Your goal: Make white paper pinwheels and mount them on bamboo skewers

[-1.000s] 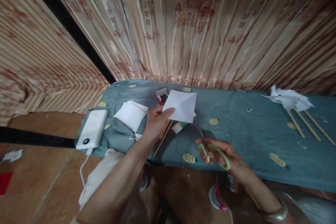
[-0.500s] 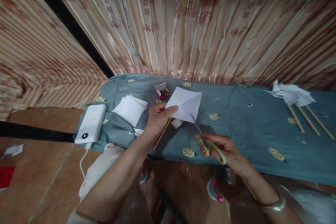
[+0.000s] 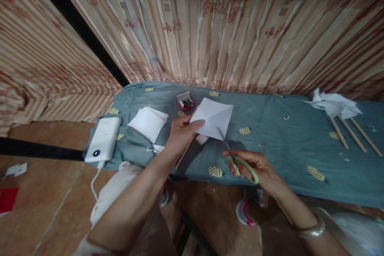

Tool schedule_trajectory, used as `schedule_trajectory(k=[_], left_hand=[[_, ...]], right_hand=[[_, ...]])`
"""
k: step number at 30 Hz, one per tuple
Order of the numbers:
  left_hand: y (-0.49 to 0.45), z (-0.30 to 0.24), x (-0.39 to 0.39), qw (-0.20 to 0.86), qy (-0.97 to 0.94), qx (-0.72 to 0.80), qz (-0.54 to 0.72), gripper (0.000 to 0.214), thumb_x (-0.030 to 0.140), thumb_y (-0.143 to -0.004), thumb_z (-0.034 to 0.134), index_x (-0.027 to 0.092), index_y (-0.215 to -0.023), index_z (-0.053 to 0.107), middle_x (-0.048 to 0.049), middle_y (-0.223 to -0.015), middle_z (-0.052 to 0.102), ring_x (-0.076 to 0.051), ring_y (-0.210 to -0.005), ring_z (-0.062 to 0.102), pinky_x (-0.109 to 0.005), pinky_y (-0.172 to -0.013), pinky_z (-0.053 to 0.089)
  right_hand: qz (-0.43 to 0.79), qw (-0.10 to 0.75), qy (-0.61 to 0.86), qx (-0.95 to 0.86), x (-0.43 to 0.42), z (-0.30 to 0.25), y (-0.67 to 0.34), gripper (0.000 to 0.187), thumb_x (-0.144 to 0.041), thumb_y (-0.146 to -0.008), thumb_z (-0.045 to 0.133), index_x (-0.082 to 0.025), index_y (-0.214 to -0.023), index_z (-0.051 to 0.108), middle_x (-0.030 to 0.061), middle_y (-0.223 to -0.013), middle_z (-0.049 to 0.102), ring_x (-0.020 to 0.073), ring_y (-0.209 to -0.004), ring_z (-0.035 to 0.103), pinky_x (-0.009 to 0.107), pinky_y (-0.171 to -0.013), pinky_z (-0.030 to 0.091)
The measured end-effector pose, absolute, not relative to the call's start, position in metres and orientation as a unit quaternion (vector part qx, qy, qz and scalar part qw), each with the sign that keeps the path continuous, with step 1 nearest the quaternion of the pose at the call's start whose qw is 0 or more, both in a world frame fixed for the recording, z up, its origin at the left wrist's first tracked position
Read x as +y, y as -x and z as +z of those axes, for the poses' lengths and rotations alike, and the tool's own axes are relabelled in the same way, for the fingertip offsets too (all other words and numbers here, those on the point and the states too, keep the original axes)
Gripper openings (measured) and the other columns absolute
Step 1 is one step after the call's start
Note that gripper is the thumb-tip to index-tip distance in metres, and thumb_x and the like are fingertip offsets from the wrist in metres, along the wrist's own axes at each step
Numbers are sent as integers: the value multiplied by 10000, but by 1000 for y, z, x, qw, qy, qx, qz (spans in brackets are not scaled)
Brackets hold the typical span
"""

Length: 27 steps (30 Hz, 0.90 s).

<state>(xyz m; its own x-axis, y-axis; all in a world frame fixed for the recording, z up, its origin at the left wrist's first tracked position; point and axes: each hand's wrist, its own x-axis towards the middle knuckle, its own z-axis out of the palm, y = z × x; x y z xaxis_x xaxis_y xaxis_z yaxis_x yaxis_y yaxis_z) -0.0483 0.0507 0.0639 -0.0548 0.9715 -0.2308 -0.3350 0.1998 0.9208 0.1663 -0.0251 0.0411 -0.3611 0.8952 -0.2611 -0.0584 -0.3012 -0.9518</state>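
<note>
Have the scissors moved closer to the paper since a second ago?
Yes. The scissors in the right hand rose away from the cloth's lotus print; blades now overlap the paper.

One head-worn camera is looking forward and down from close above the counter (image 3: 285, 148), facing the striped curtain (image 3: 210, 28) behind it. The floor (image 3: 45, 200) is showing at lower left, the person's forearms entering from below.

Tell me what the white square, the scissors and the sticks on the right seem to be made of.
White square: thin matte paper, judging by its sharp fold creases. Scissors: grey blades, probably metal, with smooth pale green handles that look plastic. Sticks: light tan and straight, likely wood or bamboo.
</note>
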Motion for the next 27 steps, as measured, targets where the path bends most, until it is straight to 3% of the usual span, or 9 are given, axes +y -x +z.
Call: schedule_trajectory(k=[27], left_hand=[[50,60,51,605,-331,484,539,228,268,-501,846,136,-666,760,-21,-649,723,-146,-574,630,-261,-582,501]], right_hand=[[674,362,467,-443,-26,41,-163,408,-486,-633,848,-218,-936,798,-7,-599,614,82,-507,502,210,-485,457]])
